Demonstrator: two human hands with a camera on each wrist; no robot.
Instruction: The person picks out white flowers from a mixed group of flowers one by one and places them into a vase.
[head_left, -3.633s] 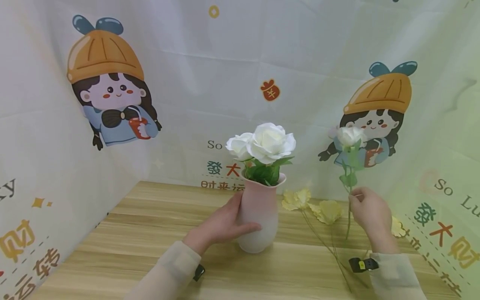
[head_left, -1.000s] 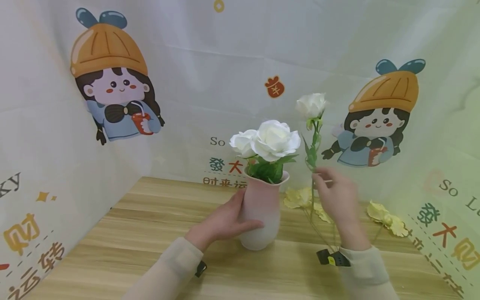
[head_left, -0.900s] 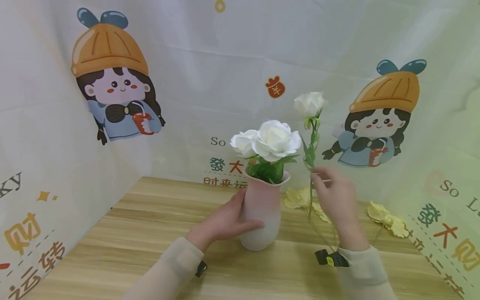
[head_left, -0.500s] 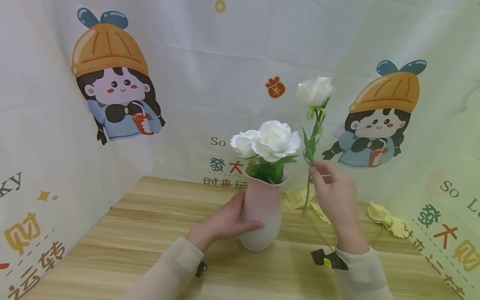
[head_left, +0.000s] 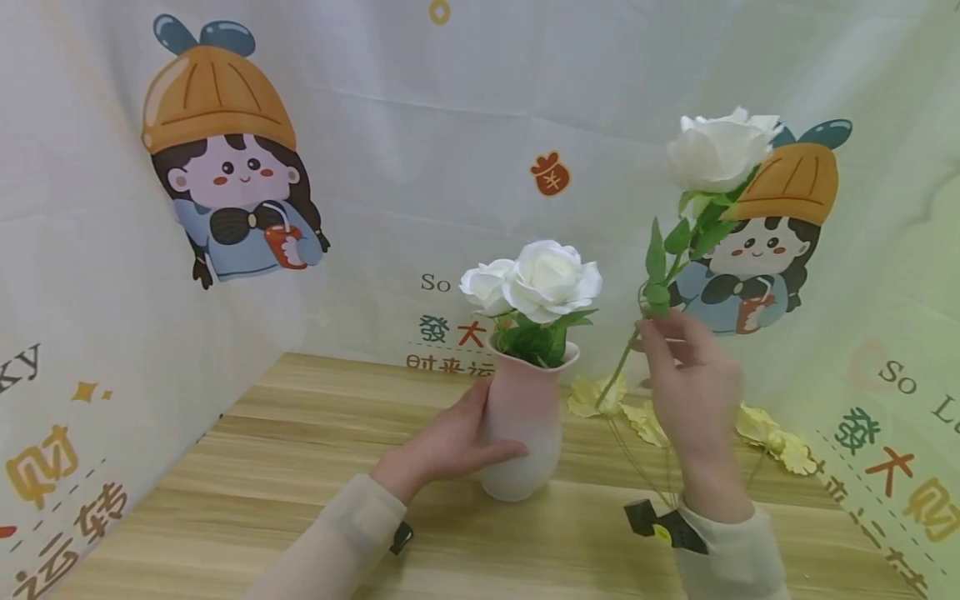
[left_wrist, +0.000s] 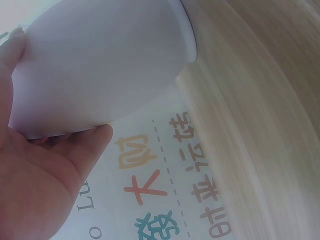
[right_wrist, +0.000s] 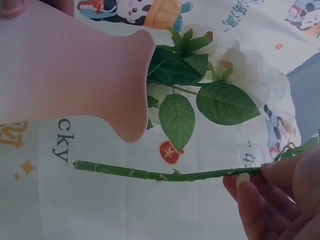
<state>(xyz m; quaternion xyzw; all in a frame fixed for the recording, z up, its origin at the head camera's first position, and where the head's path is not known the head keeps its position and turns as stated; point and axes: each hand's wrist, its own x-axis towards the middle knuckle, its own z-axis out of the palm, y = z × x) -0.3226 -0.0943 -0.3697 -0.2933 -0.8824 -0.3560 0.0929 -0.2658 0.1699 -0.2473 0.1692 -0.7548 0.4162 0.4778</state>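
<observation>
A pink-and-white vase stands upright on the table with two white roses in its mouth. My left hand grips the vase's left side, thumb across the front and fingers behind it. In the left wrist view the vase's pale lower body fills the space beside the thumb. Right of the vase, my right hand pinches the green stem of another white rose, held up and tilted to the right. The right wrist view shows the bare lower stem jutting past my fingertips, apart from the vase rim.
Yellow flowers with thin stems lie on the wooden table behind and under my right arm. More yellow blooms lie at its right edge. A printed cloth walls in the back and sides.
My right hand first brought the rose left towards the vase, then lifted it. In the last half second rose and hand have swung right, the bloom nearer and higher. My left hand keeps its grip.
</observation>
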